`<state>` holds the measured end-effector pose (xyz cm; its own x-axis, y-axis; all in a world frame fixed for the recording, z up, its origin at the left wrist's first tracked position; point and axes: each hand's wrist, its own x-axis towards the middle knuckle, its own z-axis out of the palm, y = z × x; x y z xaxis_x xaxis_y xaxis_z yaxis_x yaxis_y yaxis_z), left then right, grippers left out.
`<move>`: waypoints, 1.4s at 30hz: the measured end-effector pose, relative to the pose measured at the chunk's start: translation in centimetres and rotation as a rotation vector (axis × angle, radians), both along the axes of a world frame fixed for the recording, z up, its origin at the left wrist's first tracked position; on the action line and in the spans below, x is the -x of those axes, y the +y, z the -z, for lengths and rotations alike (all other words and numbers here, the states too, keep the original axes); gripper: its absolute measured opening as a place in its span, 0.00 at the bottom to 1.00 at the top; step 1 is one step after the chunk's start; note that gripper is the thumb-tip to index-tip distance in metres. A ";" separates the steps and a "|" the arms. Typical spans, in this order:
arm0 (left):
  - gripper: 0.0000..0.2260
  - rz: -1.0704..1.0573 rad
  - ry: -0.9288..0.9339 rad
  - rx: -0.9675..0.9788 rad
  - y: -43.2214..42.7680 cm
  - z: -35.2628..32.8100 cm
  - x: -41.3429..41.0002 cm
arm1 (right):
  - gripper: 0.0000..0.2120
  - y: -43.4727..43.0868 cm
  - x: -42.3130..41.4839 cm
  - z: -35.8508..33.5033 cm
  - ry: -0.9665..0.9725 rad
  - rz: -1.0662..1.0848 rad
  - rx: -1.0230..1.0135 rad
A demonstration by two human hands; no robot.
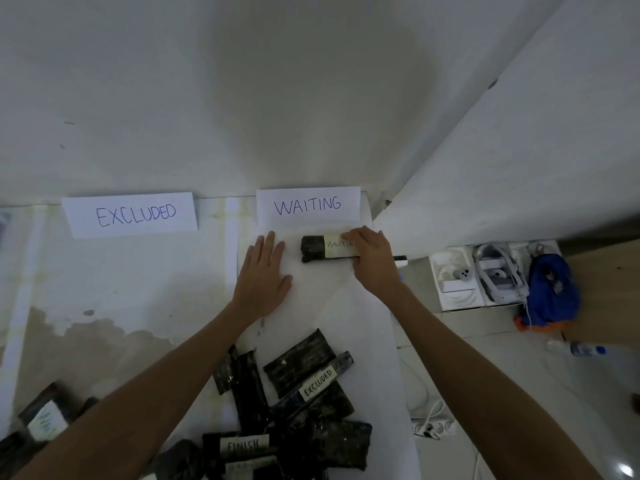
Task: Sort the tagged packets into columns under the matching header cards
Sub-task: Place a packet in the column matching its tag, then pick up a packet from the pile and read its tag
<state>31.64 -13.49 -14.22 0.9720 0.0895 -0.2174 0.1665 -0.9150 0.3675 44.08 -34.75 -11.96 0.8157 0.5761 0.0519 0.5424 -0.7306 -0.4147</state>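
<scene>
The packet (pixel 313 249) under my right hand (pixel 372 256) is a dark, crinkled, shiny wrapper with a pale yellow tag (pixel 337 246) across it, handwritten "WAITIN" before my fingers cover the rest. It lies flat on the white sheet (pixel 322 303), just below the WAITING card (pixel 308 206), its long axis running left to right, parallel to the card's lower edge. Its left end is bare; its right end is hidden under my right hand, which rests on top with fingers curled over the tag and the thumb along the near edge. I cannot tell whether that is a true grasp or only pressing down. My left hand (pixel 263 271) lies open and flat, palm down on the sheet just left of the packet, not touching it and holding nothing. The EXCLUDED card (pixel 133 214) sits well to the left with bare table below it. Near me lies a heap of dark packets (pixel 301 403); tags on them read "EXCLUDED" and "FINISH".
</scene>
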 end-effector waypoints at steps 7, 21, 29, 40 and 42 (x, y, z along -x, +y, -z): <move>0.30 -0.015 0.017 0.039 -0.1 -0.5 -0.4 | 0.30 -0.1 0.4 -0.3 0.056 -0.028 0.097; 0.20 0.073 -0.074 0.265 -3.9 -3.1 8.8 | 0.17 -3.2 15.6 -3.1 0.324 -0.412 0.313; 0.14 0.180 -0.092 0.248 -6.5 -3.7 14.9 | 0.20 -3.3 18.4 -3.4 0.065 -0.452 0.404; 0.21 0.195 -0.238 0.081 -3.7 -6.6 17.9 | 0.21 0.3 19.7 -7.6 0.097 -0.364 0.258; 0.20 0.171 -0.290 0.032 -2.2 -7.0 17.9 | 0.20 1.9 20.1 -8.0 0.071 -0.363 0.226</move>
<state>13.77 -15.73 -7.17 0.9941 -0.0830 0.0701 -0.1045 -0.9080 0.4058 24.01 -32.83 -3.99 0.5548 0.8170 -0.1572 0.7571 -0.5741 -0.3118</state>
